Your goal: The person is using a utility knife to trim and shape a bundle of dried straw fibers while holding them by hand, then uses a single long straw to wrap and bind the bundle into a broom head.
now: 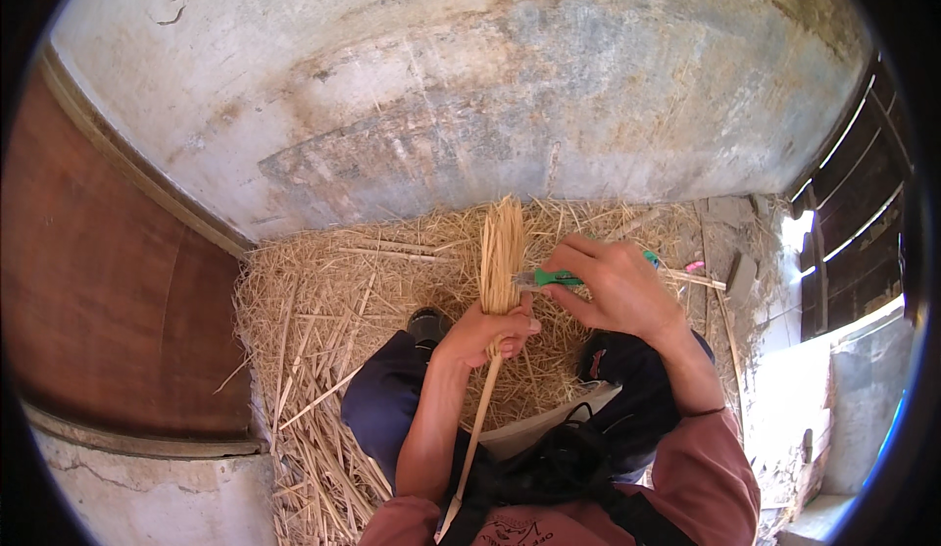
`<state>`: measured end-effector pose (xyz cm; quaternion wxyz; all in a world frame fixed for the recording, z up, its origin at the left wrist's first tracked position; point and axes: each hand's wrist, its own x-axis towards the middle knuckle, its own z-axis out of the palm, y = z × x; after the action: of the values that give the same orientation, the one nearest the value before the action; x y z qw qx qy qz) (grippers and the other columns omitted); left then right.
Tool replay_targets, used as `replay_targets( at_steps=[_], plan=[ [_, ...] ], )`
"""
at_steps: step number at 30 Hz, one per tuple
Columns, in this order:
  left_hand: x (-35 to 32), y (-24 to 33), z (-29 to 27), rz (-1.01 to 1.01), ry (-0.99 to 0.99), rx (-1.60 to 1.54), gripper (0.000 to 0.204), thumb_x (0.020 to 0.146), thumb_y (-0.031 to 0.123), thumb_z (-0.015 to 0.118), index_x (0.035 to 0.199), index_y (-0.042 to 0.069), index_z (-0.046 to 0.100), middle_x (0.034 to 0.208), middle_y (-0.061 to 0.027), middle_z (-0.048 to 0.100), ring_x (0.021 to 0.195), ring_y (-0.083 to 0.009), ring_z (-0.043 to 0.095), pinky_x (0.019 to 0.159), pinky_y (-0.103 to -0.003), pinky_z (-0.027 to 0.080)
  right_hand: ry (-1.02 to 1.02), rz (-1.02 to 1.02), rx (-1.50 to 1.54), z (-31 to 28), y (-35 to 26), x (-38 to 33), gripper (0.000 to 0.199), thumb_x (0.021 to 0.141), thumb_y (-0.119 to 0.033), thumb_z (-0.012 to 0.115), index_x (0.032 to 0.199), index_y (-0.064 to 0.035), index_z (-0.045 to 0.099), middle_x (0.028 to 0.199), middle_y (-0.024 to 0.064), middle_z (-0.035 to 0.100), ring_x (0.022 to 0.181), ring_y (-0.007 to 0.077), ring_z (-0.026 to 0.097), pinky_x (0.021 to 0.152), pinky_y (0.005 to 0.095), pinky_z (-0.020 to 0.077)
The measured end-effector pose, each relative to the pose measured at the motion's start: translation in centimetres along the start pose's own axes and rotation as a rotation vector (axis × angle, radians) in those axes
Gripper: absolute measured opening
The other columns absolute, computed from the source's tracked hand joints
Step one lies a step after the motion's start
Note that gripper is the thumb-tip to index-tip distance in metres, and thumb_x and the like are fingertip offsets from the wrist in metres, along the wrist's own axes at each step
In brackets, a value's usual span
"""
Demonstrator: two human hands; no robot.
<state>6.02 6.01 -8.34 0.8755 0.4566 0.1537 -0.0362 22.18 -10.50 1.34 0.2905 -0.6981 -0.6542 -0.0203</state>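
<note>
My left hand [487, 334] is closed around the base of an upright bundle of split strands [502, 252], pale yellow and fanned slightly at the top. Below the fist, a thin pale stick [475, 428] runs down toward my lap, with a knot or wrapping where it meets the hand. My right hand [618, 286] grips a green utility knife [561, 277]. Its blade points left and meets, or nearly meets, the right side of the bundle just above my left hand. Whether the blade cuts into the strands cannot be made out.
Loose straw and split sticks [323, 438] cover the ground around my feet. A stained plaster wall [412, 95] rises ahead, and a brown wooden panel [127, 252] stands at the left. Dark slats [853, 213] are on the right, near a small block [742, 277].
</note>
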Motion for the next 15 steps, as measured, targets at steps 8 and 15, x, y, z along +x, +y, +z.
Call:
replay_targets(
  at_steps=[8, 15],
  plan=[
    [0.11, -0.02, 0.88, -0.028, -0.008, 0.043, 0.03, 0.087, 0.001, 0.076, 0.081, 0.011, 0.048, 0.058, 0.0042, 0.043, 0.046, -0.0069, 0.042, 0.044, -0.025, 0.03, 0.092, 0.028, -0.035, 0.18, 0.41, 0.31, 0.019, 0.087, -0.017, 0.078, 0.101, -0.0087, 0.068, 0.091, 0.0095, 0.064, 0.075, 0.0358, 0.069, 0.062, 0.0466, 0.0546],
    [0.13, 0.01, 0.86, -0.009, -0.034, 0.051, 0.03, 0.088, 0.002, 0.075, 0.08, 0.011, 0.047, 0.057, 0.0042, 0.043, 0.046, -0.0069, 0.042, 0.044, -0.025, 0.029, 0.122, 0.046, -0.058, -0.03, 0.33, 0.56, 0.019, 0.085, -0.015, 0.08, 0.101, -0.01, 0.072, 0.092, 0.0084, 0.067, 0.074, 0.0336, 0.07, 0.062, 0.0436, 0.0549]
  ],
)
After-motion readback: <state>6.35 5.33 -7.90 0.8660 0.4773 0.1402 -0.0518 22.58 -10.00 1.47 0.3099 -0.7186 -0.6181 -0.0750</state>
